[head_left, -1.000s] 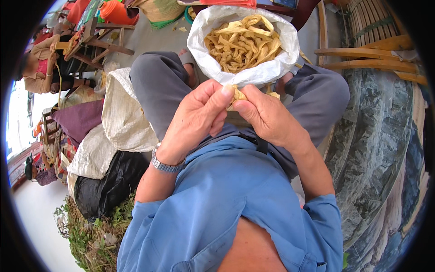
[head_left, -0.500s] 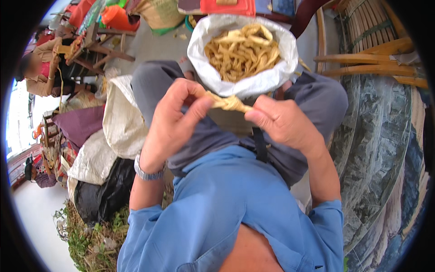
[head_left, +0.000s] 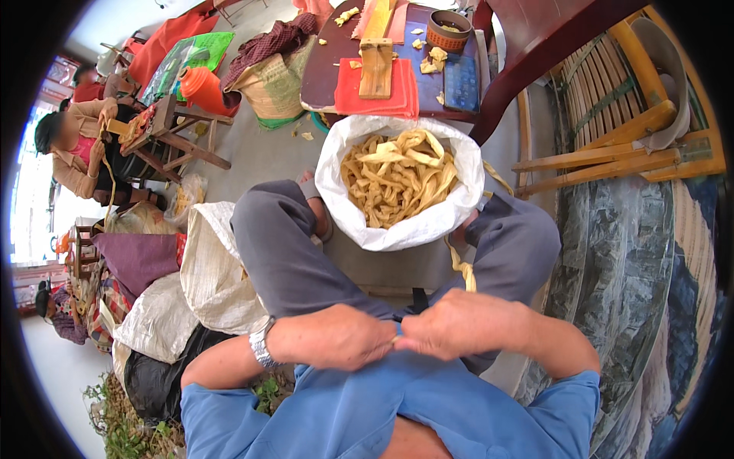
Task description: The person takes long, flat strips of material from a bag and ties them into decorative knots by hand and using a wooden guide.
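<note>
My left hand (head_left: 344, 335), with a watch (head_left: 262, 342) on the wrist, and my right hand (head_left: 459, 325) meet knuckle to knuckle over my lap. Both are closed. Between the fingertips only a sliver of pale yellow strip shows; my fingers hide the rest. A twisted, pale yellow fibre strip (head_left: 464, 271) rises from behind my right hand toward the right side of a white woven sack (head_left: 330, 191). That sack stands open between my feet, holding a heap of similar tan-yellow strips (head_left: 394, 183).
Beyond the sack, a maroon table (head_left: 325, 76) carries a wooden block (head_left: 375, 69) on red cloth, a brown bowl (head_left: 449, 30) and yellow scraps. A wooden folding chair (head_left: 612, 157) lies right. Pale sacks (head_left: 218, 268) lie left; farther left a person (head_left: 80, 153) holds a strip.
Both hands have come down from beside the sack to my lap and drawn together. The knotted piece stretched between them is now mostly hidden. The view has tilted up, showing more of the table.
</note>
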`<move>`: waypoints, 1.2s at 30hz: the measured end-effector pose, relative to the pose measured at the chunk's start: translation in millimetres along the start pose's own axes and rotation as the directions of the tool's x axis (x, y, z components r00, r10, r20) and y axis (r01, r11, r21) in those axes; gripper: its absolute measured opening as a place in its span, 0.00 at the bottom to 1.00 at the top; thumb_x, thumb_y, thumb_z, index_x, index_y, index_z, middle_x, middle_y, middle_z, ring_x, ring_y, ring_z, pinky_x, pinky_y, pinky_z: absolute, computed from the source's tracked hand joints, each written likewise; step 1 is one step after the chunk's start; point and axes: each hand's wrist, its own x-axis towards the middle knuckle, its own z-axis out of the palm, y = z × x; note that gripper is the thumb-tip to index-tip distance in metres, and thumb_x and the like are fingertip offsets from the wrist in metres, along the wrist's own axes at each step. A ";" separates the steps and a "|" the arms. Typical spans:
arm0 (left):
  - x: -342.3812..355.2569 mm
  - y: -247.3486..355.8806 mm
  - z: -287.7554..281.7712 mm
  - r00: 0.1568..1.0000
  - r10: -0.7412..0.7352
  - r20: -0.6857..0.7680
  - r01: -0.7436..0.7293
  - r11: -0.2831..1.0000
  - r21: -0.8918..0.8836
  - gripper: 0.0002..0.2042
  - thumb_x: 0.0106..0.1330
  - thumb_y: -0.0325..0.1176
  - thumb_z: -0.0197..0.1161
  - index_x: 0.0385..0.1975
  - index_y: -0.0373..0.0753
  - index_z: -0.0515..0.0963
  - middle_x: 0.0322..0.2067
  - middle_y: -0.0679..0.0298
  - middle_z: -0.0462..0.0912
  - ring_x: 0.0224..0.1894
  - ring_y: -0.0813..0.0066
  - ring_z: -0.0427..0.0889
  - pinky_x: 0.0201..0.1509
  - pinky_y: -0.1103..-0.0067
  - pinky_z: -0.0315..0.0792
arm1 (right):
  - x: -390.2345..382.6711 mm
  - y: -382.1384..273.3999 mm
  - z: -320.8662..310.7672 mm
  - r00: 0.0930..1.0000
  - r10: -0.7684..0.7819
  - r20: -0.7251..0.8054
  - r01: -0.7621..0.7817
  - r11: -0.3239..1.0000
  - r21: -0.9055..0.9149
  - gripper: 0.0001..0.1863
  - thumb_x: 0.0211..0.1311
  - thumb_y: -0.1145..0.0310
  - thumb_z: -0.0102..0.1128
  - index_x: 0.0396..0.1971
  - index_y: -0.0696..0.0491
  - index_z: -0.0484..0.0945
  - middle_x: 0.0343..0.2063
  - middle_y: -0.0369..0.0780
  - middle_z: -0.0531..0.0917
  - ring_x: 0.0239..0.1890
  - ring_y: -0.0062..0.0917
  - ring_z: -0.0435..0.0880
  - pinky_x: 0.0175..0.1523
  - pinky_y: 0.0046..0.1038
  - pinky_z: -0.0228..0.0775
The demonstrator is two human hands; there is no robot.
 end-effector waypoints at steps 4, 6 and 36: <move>-8.1 6.0 -40.2 0.992 -0.039 0.121 0.052 0.993 -0.104 0.14 0.75 0.41 0.54 0.33 0.35 0.70 0.23 0.50 0.75 0.28 0.44 0.76 0.33 0.59 0.70 | 7.7 1.5 -21.3 1.000 -0.019 0.007 0.019 1.000 0.008 0.20 0.74 0.54 0.54 0.26 0.52 0.70 0.14 0.42 0.76 0.19 0.43 0.79 0.24 0.40 0.73; -4.4 -2.9 -59.5 1.000 -0.017 0.010 0.018 0.997 -0.079 0.13 0.75 0.40 0.55 0.34 0.35 0.70 0.25 0.50 0.75 0.30 0.44 0.76 0.34 0.59 0.70 | 17.0 13.7 -34.4 0.994 -0.073 -0.077 0.069 0.996 -0.048 0.19 0.74 0.54 0.54 0.26 0.51 0.70 0.14 0.41 0.74 0.18 0.40 0.79 0.23 0.39 0.73; 130.6 -162.0 -242.8 0.346 -0.223 -0.911 0.358 0.929 -0.092 0.14 0.69 0.39 0.63 0.41 0.34 0.85 0.32 0.61 0.86 0.32 0.77 0.84 0.39 0.77 0.76 | 142.9 242.3 -147.0 0.677 0.130 -0.724 -0.653 0.559 -0.511 0.07 0.59 0.73 0.58 0.38 0.52 0.79 0.31 0.38 0.80 0.38 0.30 0.85 0.43 0.33 0.77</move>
